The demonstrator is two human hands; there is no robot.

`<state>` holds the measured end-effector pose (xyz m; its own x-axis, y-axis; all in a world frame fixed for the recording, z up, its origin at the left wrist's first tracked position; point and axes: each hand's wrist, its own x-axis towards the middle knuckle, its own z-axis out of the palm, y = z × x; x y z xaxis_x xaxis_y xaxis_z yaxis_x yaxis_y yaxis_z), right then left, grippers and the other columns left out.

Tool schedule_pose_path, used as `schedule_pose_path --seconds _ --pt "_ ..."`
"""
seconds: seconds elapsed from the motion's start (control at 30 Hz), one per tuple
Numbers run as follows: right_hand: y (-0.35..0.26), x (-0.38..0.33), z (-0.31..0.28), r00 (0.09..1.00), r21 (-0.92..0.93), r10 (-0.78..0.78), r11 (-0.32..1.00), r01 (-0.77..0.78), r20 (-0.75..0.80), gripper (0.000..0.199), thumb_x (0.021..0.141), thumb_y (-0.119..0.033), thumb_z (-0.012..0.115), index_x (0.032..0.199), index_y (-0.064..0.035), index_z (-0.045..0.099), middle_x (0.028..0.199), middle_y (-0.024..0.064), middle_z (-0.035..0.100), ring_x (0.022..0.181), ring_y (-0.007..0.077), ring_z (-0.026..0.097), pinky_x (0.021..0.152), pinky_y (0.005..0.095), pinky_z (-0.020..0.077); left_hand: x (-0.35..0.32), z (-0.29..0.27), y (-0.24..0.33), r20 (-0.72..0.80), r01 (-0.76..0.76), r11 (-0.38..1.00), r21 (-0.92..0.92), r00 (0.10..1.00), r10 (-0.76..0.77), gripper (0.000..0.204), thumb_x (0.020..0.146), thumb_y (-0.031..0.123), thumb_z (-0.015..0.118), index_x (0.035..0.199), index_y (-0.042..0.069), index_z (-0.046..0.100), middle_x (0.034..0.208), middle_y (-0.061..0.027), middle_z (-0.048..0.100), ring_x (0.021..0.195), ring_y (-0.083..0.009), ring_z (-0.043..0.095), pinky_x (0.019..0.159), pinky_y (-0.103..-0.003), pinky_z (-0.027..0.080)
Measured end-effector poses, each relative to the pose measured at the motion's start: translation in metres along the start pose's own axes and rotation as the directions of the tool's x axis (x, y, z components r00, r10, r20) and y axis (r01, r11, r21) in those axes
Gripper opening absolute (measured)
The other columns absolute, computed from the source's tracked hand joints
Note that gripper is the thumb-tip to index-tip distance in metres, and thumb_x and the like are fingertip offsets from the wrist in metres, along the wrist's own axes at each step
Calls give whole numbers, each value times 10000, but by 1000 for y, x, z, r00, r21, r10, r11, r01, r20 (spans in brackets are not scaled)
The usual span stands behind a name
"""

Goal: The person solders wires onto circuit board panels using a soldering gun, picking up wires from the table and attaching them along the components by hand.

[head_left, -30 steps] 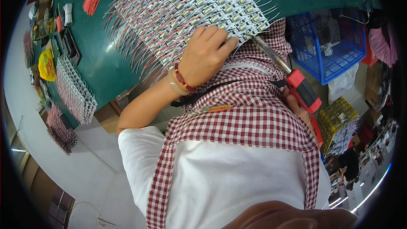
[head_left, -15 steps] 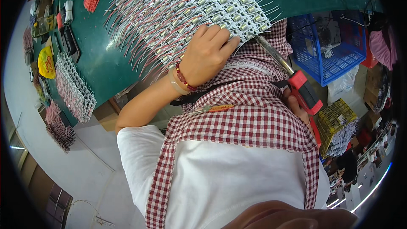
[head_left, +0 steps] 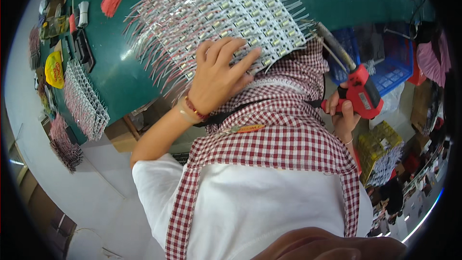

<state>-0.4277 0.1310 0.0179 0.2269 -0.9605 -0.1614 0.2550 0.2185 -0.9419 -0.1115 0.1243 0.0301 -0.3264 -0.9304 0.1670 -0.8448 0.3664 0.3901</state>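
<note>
A sheet of small white circuit boards [head_left: 248,19] lies at the table's near edge. Each board carries a pale yellow-green block, and red and white wires stick out along the sheet's sides. My left hand [head_left: 216,70] rests on its near edge, fingers spread and holding nothing. At the right, my right hand [head_left: 344,115] grips a red and black soldering gun [head_left: 363,91] by its handle. Its metal barrel points up and left, with a thin tube alongside. The tip is just off the sheet's right corner, apart from the boards as far as I can see.
On the green table [head_left: 108,43] at left lie a bundle of red wires [head_left: 113,0], a yellow packet [head_left: 54,70] and another stack of wired boards [head_left: 86,98]. A blue crate [head_left: 392,84] stands beyond the soldering gun, and a yellow crate [head_left: 380,144] is nearer me.
The soldering gun has lifted off the sheet's right corner and moved right, bringing my right hand into fuller view. My left hand has shifted left along the near edge, its fingers spreading.
</note>
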Motion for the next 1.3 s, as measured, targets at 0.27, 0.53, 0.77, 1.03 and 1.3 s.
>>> schedule_pose_path --seconds 0.27,0.53,0.77,1.03,1.3 --pt "-3 79 43 981 309 -82 951 24 177 440 924 -242 582 1247 7 417 954 142 574 796 175 590 767 391 519 -44 0 -2 99 206 975 82 972 -214 681 738 391 685 1362 227 470 1468 -165 298 1328 -397 278 1060 -564 240" --pt "23 102 60 977 348 4 934 -80 212 438 916 -252 593 1227 12 432 1187 189 512 1089 262 549 1023 505 414 -61 -28 6 136 334 940 78 930 -341 624 745 282 673 1336 195 494 1429 -181 339 1272 -389 350 1057 -531 272" --pt "36 100 62 981 450 29 885 -115 192 444 908 -277 603 1238 -40 423 1213 188 486 1080 240 545 1007 450 443 -6 -93 -51 -241 325 915 241 933 -268 151 754 92 668 886 81 597 974 -65 580 957 -244 536 857 -420 393" --pt "27 100 65 978 467 58 872 -147 199 441 908 -296 596 1233 -60 416 1202 183 491 1076 234 536 988 450 443 108 -44 -228 -344 379 892 246 895 -285 171 750 166 696 870 52 651 915 -94 592 921 -296 530 808 -384 448" --pt "5 114 59 989 468 -4 881 -66 148 417 929 -301 563 1238 -63 414 1174 165 495 1020 202 526 913 383 447 115 -30 -234 -406 401 879 256 870 -279 132 761 174 686 786 51 646 864 -87 586 914 -281 534 785 -376 460"
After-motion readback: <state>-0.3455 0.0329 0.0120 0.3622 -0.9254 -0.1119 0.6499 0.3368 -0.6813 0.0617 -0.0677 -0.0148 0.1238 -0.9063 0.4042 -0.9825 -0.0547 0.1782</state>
